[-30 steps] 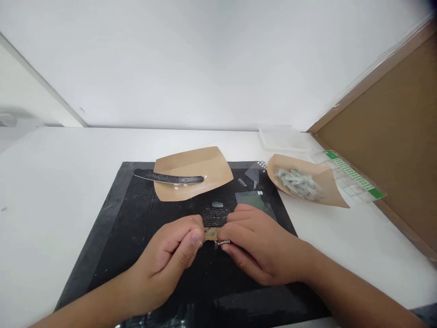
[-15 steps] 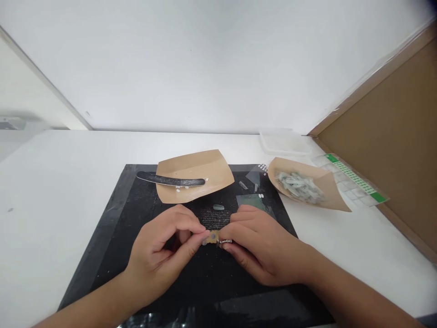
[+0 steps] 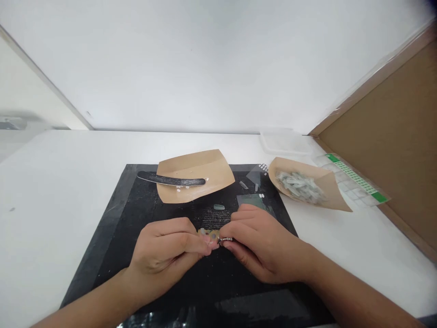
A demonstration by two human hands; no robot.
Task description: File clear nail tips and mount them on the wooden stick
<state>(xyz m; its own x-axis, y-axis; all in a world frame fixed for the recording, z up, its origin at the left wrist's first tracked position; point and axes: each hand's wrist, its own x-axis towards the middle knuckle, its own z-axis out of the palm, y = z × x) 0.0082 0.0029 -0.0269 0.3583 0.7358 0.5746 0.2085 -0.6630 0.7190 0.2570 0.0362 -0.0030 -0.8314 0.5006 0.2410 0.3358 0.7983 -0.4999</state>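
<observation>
Over the middle of the black mat [image 3: 112, 228] my two hands almost meet. My right hand [image 3: 262, 243] pinches one end of a small tan strip with round grey dots [image 3: 205, 231]; a silver beaded edge [image 3: 226, 239] shows between its thumb and forefinger. My left hand [image 3: 170, 246] is closed at the strip's other end, fingertips pressed together at its near side; what they hold, if anything, is too small to make out. Just beyond the hands lies a clear nail tip [image 3: 219, 207]. A green-tinted clear sheet [image 3: 248, 199] is partly covered by my right hand.
A black curved nail file [image 3: 170, 178] rests across a brown paper tray [image 3: 208, 166] holding small white bits. Another paper tray [image 3: 332, 193] on the right contains many clear nail tips [image 3: 300, 186]. Behind are a clear plastic lid [image 3: 283, 141] and a green-edged clear case [image 3: 355, 175].
My left hand has moved slightly right and down, its fingers closing flatter over the near side of the strip. My right hand keeps its pinch almost unmoved.
</observation>
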